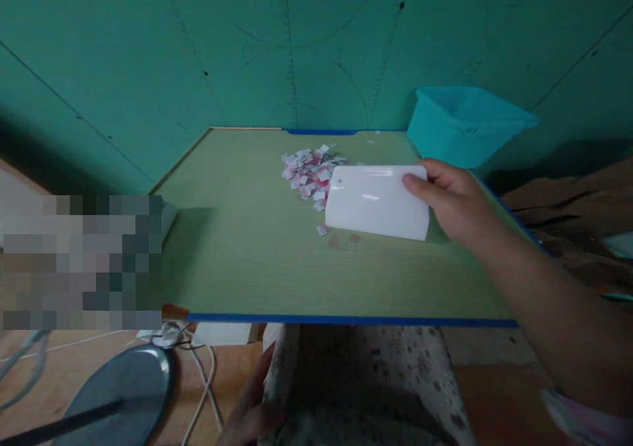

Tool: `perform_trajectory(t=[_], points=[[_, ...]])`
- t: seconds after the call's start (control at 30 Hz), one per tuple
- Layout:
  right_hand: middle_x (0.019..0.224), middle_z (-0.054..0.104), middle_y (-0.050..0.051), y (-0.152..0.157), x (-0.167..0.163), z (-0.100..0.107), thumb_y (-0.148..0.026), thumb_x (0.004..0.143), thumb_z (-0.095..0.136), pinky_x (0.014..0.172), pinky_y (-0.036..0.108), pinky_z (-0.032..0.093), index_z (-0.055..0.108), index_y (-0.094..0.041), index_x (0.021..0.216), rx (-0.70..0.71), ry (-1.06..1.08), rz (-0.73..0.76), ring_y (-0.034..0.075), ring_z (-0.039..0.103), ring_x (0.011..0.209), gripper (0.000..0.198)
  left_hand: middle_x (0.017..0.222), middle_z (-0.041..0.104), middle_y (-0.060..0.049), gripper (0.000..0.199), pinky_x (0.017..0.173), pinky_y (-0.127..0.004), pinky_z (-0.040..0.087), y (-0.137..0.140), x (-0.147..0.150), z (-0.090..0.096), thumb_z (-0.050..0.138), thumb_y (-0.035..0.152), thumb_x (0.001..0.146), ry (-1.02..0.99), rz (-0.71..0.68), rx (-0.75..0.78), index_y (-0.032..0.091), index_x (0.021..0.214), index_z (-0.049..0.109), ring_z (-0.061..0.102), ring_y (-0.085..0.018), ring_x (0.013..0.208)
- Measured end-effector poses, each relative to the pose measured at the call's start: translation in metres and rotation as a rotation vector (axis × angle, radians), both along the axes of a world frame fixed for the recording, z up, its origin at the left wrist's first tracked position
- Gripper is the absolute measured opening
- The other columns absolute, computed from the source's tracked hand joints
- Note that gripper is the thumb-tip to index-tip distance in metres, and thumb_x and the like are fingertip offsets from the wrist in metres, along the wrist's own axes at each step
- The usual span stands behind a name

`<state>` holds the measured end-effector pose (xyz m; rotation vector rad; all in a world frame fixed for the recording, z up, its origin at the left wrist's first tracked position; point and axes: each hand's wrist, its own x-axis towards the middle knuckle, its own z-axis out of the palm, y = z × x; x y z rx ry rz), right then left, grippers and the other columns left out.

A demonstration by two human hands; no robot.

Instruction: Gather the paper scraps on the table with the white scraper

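My right hand (452, 202) pinches a white plastic scraper (370, 208) by its right end, thumb on the near face. The scraper is held tilted over the table, with a small hole near its upper left corner. Just left of it lies a pile of small white and pink paper pieces (305, 169); its right side is partly hidden behind the scraper. A single loose piece (322, 230) lies in front of the pile. Low in the view, my left hand (252, 406) rests beside my patterned clothing (410, 367), holding nothing I can see, fingers apart and dimly lit.
A turquoise plastic bin (459, 126) stands at the table's back right corner. The light green table (237, 261) has blue tape along its front edge. Behind rises a green wall (247, 43). Cables (205, 380) and a round dark base (123, 393) are on the floor at left.
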<state>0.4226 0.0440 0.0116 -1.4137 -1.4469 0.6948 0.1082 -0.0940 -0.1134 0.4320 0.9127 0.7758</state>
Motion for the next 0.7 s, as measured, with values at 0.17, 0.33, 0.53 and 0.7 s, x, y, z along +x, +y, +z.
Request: perform_trajectory(t=[0.17, 0.33, 0.53, 0.7], points=[[0.058, 0.045, -0.004, -0.001, 0.003, -0.002, -0.039, 0.073, 0.057, 0.043, 0.022, 0.024, 0.051, -0.018, 0.071, -0.03, 0.098, 0.007, 0.006, 0.04, 0.049, 0.022, 0.093, 0.061, -0.004, 0.039, 0.06, -0.035, 0.05, -0.002, -0.001, -0.001, 0.059, 0.026, 0.075, -0.005, -0.001, 0.016, 0.019, 0.112, 0.049, 0.059, -0.016, 0.069], [0.06, 0.046, -0.003, -0.001, 0.005, -0.005, -0.041, 0.073, 0.057, 0.045, 0.021, 0.026, 0.052, -0.018, 0.072, 0.013, 0.098, 0.029, 0.007, 0.041, 0.052, 0.024, 0.093, 0.06, -0.005, 0.026, 0.059, -0.033, 0.051, -0.001, 0.0, 0.002, 0.052, 0.029, 0.08, 0.021, 0.003, -0.014, 0.016, 0.103, 0.053, 0.059, -0.015, 0.071], [0.056, 0.043, -0.003, -0.001, -0.003, -0.005, -0.042, 0.074, 0.054, 0.044, 0.022, 0.027, 0.052, -0.02, 0.068, 0.009, -0.062, 0.077, 0.008, 0.04, 0.051, 0.024, 0.098, 0.06, -0.006, 0.027, 0.062, -0.035, 0.051, 0.002, 0.004, 0.004, 0.051, 0.031, 0.081, 0.018, 0.012, -0.058, 0.017, 0.105, 0.053, 0.059, -0.017, 0.075], [0.056, 0.043, -0.003, -0.002, -0.008, -0.002, -0.041, 0.075, 0.054, 0.044, 0.022, 0.027, 0.051, -0.019, 0.068, 0.041, -0.099, 0.063, 0.008, 0.04, 0.051, 0.023, 0.093, 0.061, -0.005, 0.034, 0.062, -0.037, 0.049, -0.009, 0.005, 0.002, 0.055, 0.03, 0.076, -0.013, 0.024, -0.091, 0.02, 0.108, 0.052, 0.058, -0.018, 0.073]])
